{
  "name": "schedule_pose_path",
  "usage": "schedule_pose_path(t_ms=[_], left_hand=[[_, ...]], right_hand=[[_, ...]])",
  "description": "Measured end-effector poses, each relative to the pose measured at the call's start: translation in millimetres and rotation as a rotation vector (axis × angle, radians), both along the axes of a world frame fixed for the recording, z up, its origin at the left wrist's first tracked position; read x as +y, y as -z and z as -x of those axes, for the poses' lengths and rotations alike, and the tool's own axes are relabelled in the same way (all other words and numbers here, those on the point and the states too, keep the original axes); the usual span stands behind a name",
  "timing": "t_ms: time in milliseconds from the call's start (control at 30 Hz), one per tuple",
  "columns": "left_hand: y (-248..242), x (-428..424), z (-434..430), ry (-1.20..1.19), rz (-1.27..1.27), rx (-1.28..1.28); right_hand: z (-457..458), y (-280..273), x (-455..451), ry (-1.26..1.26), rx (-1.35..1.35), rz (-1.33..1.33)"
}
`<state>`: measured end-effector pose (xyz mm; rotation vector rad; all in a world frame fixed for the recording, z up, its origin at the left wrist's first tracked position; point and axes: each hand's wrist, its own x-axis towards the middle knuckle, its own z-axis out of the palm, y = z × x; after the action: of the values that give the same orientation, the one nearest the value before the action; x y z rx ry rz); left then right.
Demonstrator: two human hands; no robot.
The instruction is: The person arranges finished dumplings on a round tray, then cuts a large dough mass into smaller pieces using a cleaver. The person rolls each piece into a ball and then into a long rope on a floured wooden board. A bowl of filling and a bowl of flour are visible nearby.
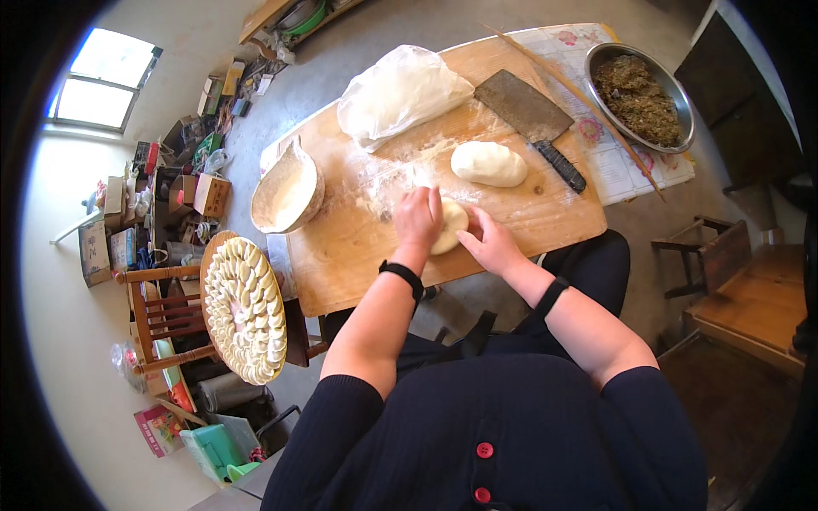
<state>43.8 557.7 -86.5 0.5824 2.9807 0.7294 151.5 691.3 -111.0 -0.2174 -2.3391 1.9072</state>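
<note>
A rounded, flattened piece of dough (452,225) lies near the front edge of a floured wooden board (358,268). My left hand (416,217) presses on its left side with the fingers curled. On its right side, the thumb and fingertips of my right hand (491,241) touch the rim, the fingers apart. Just beyond is an oval lump of dough (489,164). A cleaver (527,108) with a dark wrapped handle rests to the right. Behind sits a large mass in a clear plastic bag (402,96), and a gourd scoop of flour (287,191) stands at the left.
A metal bowl of chopped filling (691,121) and a long thin wooden stick (575,96) are at the right. A round tray of dumplings (211,281) rests on a wooden chair (144,306) at the left. A wooden stool (719,252) stands on the right.
</note>
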Motion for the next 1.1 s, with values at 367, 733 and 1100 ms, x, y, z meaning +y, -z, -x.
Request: schedule_pose_path(t_ms=[367, 733, 1100], left_hand=[[-10.9, -35.3, -63.0, -0.316, -0.843, -0.254], [9.1, -7.7, 32.0, -0.055, -0.038, 0.183], [5.1, -26.5, -76.8, -0.203, -0.504, 0.167]], right_hand=[[-8.1, -15.9, -43.8, -0.104, 0.374, -0.379], [24.8, -6.6, -14.4, -0.051, -0.167, -0.081], [-15.1, -14.1, -41.2, -0.108, 0.43, -0.366]])
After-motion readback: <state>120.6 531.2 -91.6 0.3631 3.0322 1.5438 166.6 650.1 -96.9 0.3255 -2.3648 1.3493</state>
